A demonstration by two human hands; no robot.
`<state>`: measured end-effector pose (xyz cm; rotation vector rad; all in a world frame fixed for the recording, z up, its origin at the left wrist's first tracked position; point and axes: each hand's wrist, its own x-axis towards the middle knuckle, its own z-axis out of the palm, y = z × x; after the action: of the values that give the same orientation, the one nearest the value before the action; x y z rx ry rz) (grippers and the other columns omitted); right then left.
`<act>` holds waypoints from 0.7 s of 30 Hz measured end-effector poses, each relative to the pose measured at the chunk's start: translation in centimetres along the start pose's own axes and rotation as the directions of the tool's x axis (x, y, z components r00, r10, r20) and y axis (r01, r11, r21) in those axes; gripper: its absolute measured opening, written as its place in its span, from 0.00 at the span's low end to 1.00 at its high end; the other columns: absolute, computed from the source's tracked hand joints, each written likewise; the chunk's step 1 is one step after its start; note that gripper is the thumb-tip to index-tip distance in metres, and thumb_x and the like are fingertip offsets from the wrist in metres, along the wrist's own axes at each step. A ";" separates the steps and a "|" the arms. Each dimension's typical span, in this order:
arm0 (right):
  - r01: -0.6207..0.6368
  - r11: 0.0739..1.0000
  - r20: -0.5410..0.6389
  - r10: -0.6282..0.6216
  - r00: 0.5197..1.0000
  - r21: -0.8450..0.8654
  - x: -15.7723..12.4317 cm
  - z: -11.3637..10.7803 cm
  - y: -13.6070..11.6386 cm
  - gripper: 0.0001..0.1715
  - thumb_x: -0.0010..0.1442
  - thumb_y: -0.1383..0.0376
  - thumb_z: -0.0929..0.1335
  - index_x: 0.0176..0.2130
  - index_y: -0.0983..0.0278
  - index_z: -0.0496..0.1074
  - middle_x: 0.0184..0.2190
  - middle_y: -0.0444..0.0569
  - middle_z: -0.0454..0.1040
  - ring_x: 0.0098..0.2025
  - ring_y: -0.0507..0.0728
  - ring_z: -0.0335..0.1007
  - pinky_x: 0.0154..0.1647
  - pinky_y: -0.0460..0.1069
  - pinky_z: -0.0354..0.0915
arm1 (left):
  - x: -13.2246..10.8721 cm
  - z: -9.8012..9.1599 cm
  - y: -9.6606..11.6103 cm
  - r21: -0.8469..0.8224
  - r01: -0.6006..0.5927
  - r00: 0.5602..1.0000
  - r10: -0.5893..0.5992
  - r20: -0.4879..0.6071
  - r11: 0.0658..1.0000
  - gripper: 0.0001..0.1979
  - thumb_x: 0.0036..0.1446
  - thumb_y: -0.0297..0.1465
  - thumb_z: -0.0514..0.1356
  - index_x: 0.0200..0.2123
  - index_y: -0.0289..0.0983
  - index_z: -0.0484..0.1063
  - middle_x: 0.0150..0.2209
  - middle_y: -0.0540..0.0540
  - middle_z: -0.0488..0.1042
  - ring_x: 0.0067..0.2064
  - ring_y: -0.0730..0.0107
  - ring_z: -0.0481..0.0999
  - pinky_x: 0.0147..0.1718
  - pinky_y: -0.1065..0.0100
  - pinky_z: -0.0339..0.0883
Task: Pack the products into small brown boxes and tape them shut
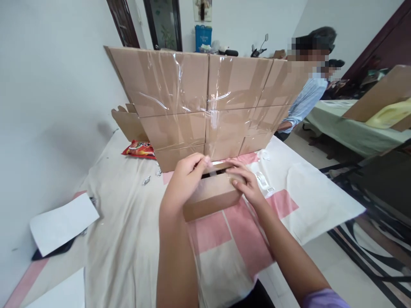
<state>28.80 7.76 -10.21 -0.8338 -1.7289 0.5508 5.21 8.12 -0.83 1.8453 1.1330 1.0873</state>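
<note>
A small brown cardboard box [212,196] lies on the cloth-covered table [128,222] in front of me. My left hand [186,179] is closed on its top flap at the far left corner, fingers pinched over the edge. My right hand [245,182] lies flat on the right side of the box top, fingers pressing the flap down. A dark gap shows between the flaps. Just behind stands a tall wall of stacked cardboard boxes [205,102] wrapped with clear tape.
A red snack packet [139,149] lies left of the stack, and a tape dispenser [263,180] sits right of the box. White sheets [62,222] lie at the table's left edge. A seated person [305,98] is at the back right beside a green-covered table [349,128].
</note>
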 end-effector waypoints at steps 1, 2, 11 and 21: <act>0.004 1.000 0.058 -0.006 0.998 0.024 0.5 0.0 0.4 0.16 0.64 0.56 0.70 0.50 0.56 0.78 0.57 0.52 0.74 0.63 0.65 0.65 0.67 0.66 0.58 | 0.1 -0.6 -0.7 0.023 0.055 0.998 -0.055 0.018 0.998 0.18 0.68 0.42 0.53 0.31 0.40 0.73 0.27 0.53 0.67 0.31 0.71 0.65 0.32 0.68 0.55; 0.006 0.999 0.080 -0.010 0.997 0.050 0.7 0.1 0.9 0.15 0.64 0.55 0.70 0.47 0.56 0.80 0.54 0.52 0.76 0.61 0.66 0.67 0.67 0.66 0.58 | 0.1 -1.1 -1.3 0.049 0.100 0.994 -0.102 0.043 0.994 0.18 0.68 0.43 0.53 0.31 0.40 0.74 0.27 0.53 0.67 0.31 0.70 0.64 0.32 0.68 0.55; -0.041 0.996 -0.044 0.045 0.998 0.083 -1.9 1.0 2.9 0.19 0.64 0.49 0.67 0.48 0.54 0.79 0.68 0.49 0.61 0.70 0.69 0.56 0.70 0.68 0.50 | 1.1 -1.0 -0.5 0.083 0.146 0.923 -0.166 0.347 0.986 0.14 0.63 0.41 0.59 0.28 0.41 0.76 0.31 0.51 0.75 0.35 0.68 0.71 0.36 0.67 0.61; -0.038 0.991 -0.026 0.041 0.999 0.128 -1.8 1.0 3.2 0.21 0.65 0.46 0.66 0.51 0.54 0.74 0.68 0.50 0.62 0.71 0.68 0.54 0.70 0.68 0.51 | 1.7 2.9 1.0 0.152 0.085 0.904 -0.140 0.403 0.985 0.05 0.60 0.37 0.63 0.37 0.48 0.81 0.29 0.54 0.71 0.32 0.70 0.68 0.33 0.68 0.61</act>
<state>28.95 8.47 -13.97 -0.7825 -1.6360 0.6661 8.61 8.92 -0.62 1.9631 1.0586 0.5270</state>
